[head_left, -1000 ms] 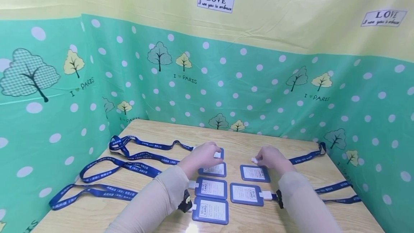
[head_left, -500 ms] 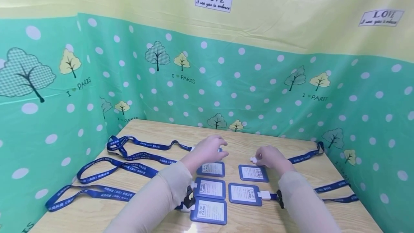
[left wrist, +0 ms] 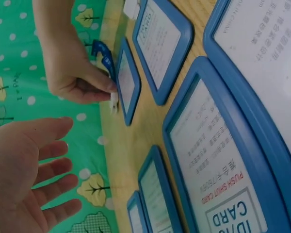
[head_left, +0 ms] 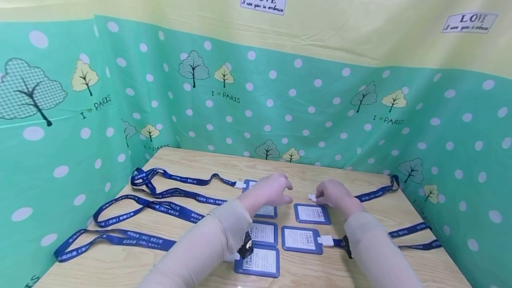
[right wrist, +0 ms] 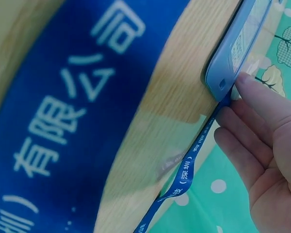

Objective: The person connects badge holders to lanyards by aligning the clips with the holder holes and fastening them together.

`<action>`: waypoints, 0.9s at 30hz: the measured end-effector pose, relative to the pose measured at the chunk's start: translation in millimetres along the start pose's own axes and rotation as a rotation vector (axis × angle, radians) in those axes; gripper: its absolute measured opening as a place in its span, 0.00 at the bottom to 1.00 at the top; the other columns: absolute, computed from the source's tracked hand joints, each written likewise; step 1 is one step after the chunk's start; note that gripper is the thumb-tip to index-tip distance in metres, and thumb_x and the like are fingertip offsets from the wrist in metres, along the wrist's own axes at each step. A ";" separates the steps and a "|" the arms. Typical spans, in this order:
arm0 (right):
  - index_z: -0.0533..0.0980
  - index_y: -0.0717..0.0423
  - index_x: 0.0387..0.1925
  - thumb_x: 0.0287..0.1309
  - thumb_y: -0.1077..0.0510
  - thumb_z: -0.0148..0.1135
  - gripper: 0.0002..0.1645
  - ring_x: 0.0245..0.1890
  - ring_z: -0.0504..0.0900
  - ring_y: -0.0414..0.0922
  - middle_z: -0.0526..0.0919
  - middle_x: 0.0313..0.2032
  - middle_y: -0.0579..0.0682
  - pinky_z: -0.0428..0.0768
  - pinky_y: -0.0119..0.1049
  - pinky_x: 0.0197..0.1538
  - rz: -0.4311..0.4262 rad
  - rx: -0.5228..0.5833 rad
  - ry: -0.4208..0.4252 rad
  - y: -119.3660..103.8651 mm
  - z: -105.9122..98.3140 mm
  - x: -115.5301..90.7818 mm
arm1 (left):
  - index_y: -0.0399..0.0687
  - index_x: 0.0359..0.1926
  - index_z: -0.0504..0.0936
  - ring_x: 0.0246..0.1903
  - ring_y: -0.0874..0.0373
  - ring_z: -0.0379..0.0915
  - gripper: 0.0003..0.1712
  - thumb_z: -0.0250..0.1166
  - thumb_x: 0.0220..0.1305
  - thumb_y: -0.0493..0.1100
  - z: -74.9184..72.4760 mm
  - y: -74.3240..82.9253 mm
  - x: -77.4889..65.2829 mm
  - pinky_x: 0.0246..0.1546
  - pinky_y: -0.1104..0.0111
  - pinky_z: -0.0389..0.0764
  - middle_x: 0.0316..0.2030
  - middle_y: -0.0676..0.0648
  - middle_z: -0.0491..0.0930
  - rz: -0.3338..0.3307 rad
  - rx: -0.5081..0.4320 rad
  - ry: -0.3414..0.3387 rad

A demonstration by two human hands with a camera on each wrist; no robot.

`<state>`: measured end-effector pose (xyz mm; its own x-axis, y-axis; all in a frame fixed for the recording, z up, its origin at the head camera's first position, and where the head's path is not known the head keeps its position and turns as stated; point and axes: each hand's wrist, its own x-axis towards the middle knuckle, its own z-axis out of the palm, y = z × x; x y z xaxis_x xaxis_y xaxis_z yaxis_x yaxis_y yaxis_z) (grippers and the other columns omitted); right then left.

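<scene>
My right hand [head_left: 335,194] pinches the white plastic clip [head_left: 312,198] of a blue lanyard [head_left: 376,194] at the far right. Just in front of it, a blue-framed ID card holder [head_left: 312,214] lies flat on the table. The right wrist view shows thumb and fingertips at the holder's slotted end, where the strap [right wrist: 184,172] begins. My left hand [head_left: 274,190] is held over the left column of holders, its fingers loosely spread and holding nothing. Under that hand and wrist, the second holder [head_left: 267,211] and the third holder [head_left: 265,233] are partly covered.
On the wooden table [head_left: 320,274], the left column also has a far holder [head_left: 250,185] and a near holder [head_left: 262,261]. Their blue lanyards [head_left: 148,241] run left in loops. Another holder [head_left: 301,239] lies right of centre, clipped to a lanyard. A patterned green curtain [head_left: 224,114] surrounds the table.
My left hand has lifted off the far left card holder and moved right, toward my right hand. The right hand keeps its pinch at the same spot.
</scene>
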<state>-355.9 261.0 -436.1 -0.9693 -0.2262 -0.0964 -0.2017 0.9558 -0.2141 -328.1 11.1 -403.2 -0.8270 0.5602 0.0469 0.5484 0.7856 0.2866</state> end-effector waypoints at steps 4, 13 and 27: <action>0.86 0.47 0.27 0.58 0.58 0.75 0.06 0.28 0.77 0.42 0.81 0.24 0.42 0.79 0.40 0.38 -0.010 0.000 0.005 0.7 0.3 -0.5 | 0.56 0.57 0.85 0.57 0.55 0.76 0.23 0.72 0.62 0.56 9.7 4.8 0.6 0.59 0.60 0.77 0.58 0.53 0.78 -0.020 -0.013 -0.023; 0.88 0.48 0.29 0.59 0.59 0.74 0.04 0.28 0.77 0.43 0.81 0.25 0.43 0.77 0.38 0.36 0.023 0.031 -0.037 3.7 -2.0 0.0 | 0.58 0.55 0.87 0.55 0.59 0.77 0.21 0.73 0.61 0.54 26.9 19.2 5.5 0.58 0.64 0.77 0.56 0.55 0.80 0.026 0.032 -0.080; 0.89 0.50 0.34 0.58 0.62 0.74 0.04 0.31 0.78 0.42 0.84 0.30 0.43 0.82 0.43 0.44 0.024 0.044 -0.031 3.9 -4.0 -2.9 | 0.59 0.56 0.85 0.53 0.61 0.78 0.22 0.71 0.64 0.58 41.1 35.2 7.7 0.55 0.65 0.79 0.55 0.56 0.81 0.069 0.067 -0.112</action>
<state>-354.5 266.0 -432.8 -0.9689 -0.2092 -0.1319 -0.1710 0.9519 -0.2542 -310.1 53.9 -432.2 -0.7703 0.6361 -0.0437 0.6133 0.7580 0.2221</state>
